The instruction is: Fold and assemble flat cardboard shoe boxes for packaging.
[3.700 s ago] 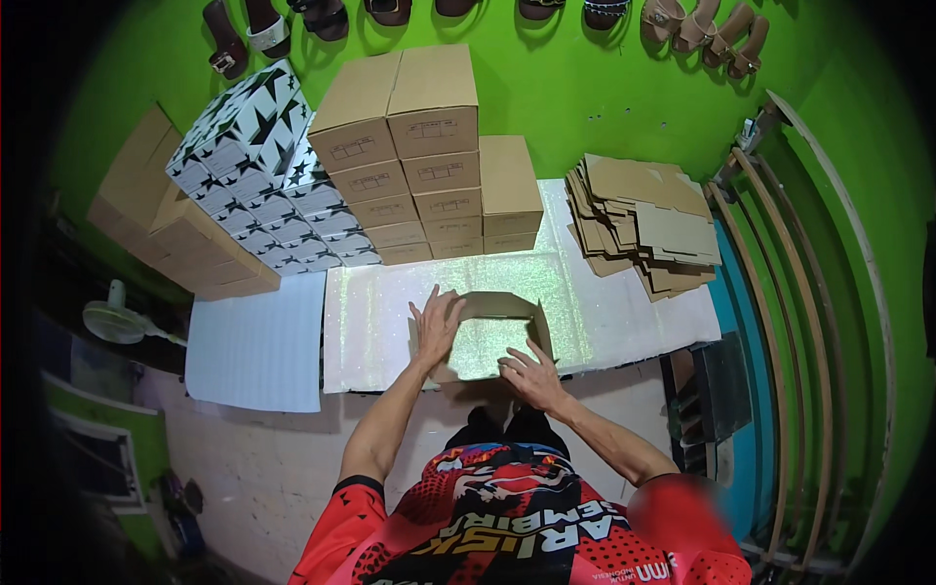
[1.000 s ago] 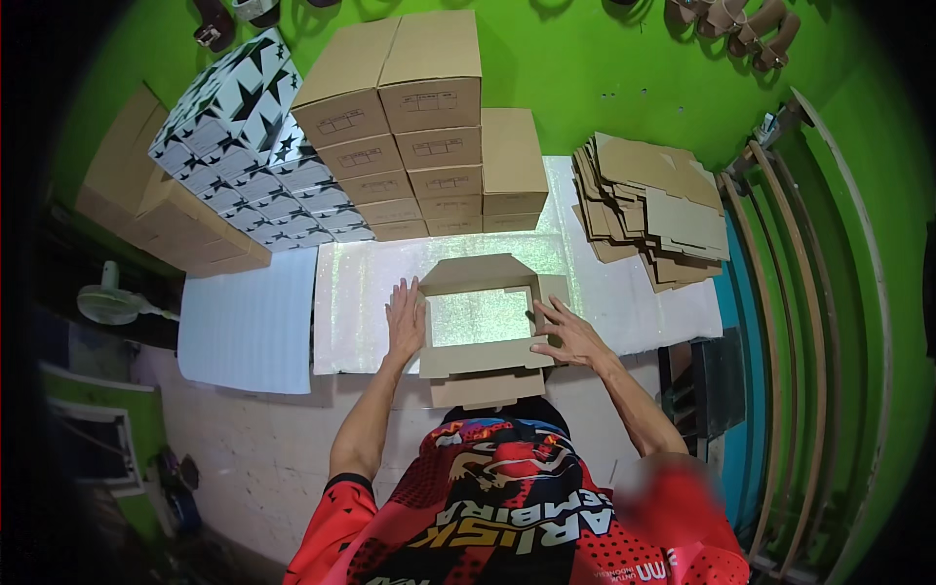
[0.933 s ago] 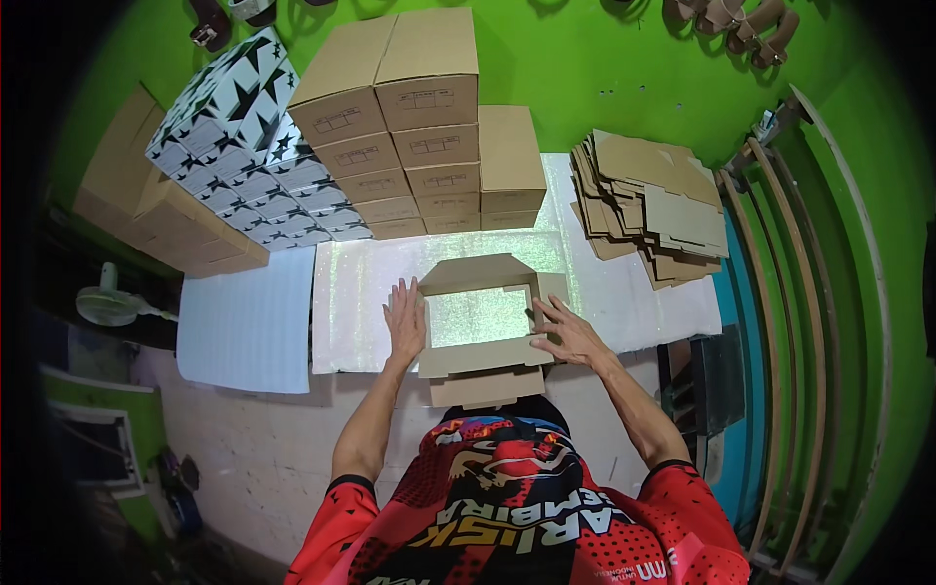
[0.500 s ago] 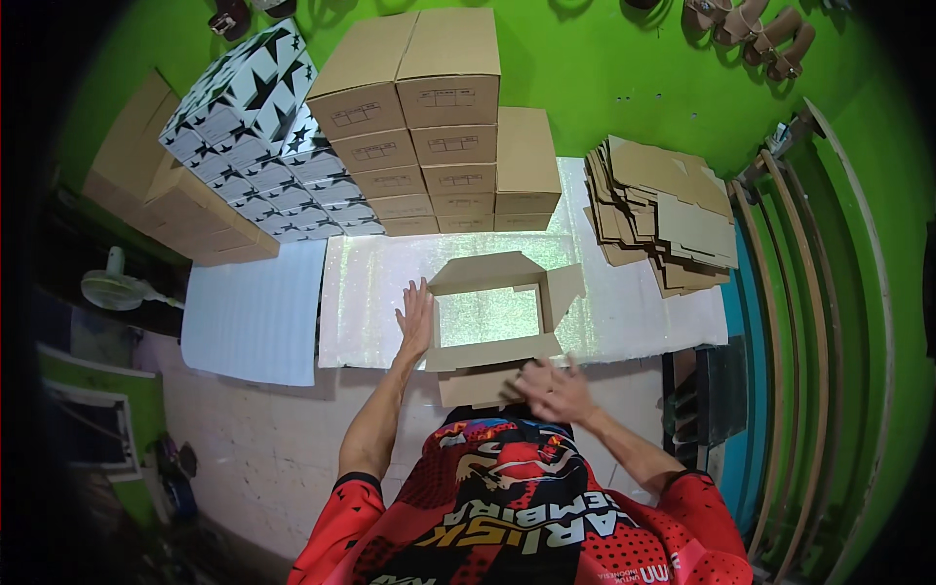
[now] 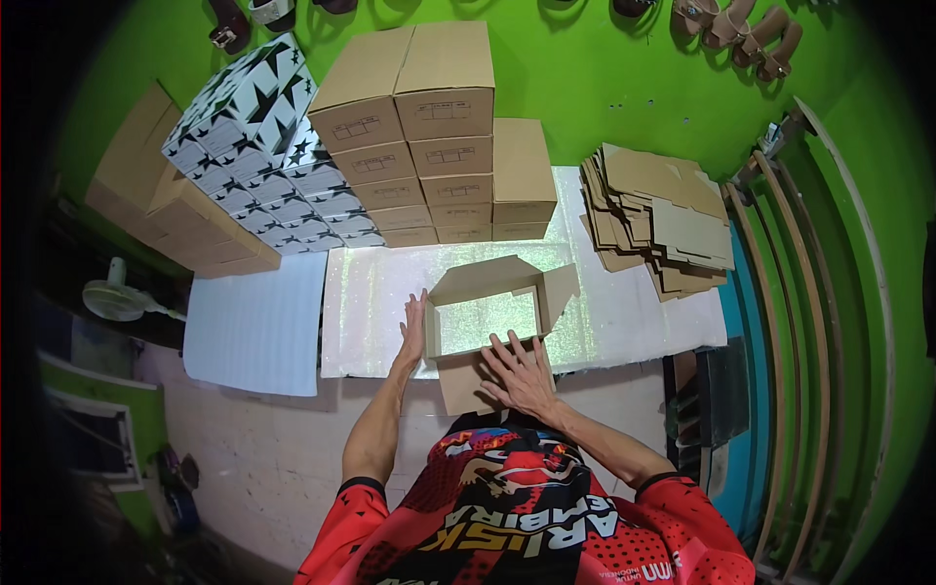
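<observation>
An open brown cardboard box (image 5: pixel 478 277) stands in front of me, with the shiny table cover showing through its open middle. Its far flap and its right flap (image 5: pixel 559 294) stick outward. On the near side a long panel (image 5: pixel 460 382) hangs over the table's front edge toward my body. My left hand (image 5: pixel 414 327) lies flat along the box's left wall, fingers stretched out. My right hand (image 5: pixel 520 374) rests on the box's near edge with fingers spread, covering part of that edge and the panel below.
Stacked brown boxes (image 5: pixel 444 117) stand behind, beside white boxes with black stars (image 5: pixel 255 90). A pile of flattened cardboard (image 5: pixel 673 210) lies at the right on the table (image 5: pixel 634 336). Wooden rails (image 5: pixel 780 341) lean farther right. A fan (image 5: pixel 115 297) is at the left.
My right hand has moved left and forward from the panel's right end onto the box's near edge. The near flap that lay outward now shows less. My left hand stays at the left wall.
</observation>
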### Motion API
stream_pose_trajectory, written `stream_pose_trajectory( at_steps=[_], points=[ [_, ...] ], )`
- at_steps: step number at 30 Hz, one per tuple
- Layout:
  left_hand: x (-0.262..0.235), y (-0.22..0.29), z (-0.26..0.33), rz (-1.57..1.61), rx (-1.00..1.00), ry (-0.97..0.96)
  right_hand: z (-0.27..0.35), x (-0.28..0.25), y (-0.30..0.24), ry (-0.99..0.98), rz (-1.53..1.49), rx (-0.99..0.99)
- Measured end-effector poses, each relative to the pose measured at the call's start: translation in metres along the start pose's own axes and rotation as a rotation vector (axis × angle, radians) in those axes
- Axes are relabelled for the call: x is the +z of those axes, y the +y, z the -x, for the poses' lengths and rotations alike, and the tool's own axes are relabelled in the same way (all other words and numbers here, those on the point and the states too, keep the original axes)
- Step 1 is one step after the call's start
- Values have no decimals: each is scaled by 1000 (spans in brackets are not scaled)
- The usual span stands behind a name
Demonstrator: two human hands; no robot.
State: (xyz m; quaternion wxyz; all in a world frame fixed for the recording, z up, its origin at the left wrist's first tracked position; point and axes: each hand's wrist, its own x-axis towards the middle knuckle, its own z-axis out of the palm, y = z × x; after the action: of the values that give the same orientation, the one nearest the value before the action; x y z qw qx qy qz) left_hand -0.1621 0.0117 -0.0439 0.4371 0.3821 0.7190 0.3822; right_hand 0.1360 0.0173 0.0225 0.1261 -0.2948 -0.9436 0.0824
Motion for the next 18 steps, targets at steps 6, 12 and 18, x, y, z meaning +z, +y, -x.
stream_pose_trajectory(
  at_steps=[6, 12, 18],
  points=[
    [-18, 8, 9, -259, 27, 125, -44, 3, 5, 29, -24, 11],
    [21, 72, 61, -841, 547, 399, -50, 26, 21, 2, -62, 86],
    [62, 48, 77, -856, 579, 28, -51, 38, 27, -13, -30, 0]
  ],
)
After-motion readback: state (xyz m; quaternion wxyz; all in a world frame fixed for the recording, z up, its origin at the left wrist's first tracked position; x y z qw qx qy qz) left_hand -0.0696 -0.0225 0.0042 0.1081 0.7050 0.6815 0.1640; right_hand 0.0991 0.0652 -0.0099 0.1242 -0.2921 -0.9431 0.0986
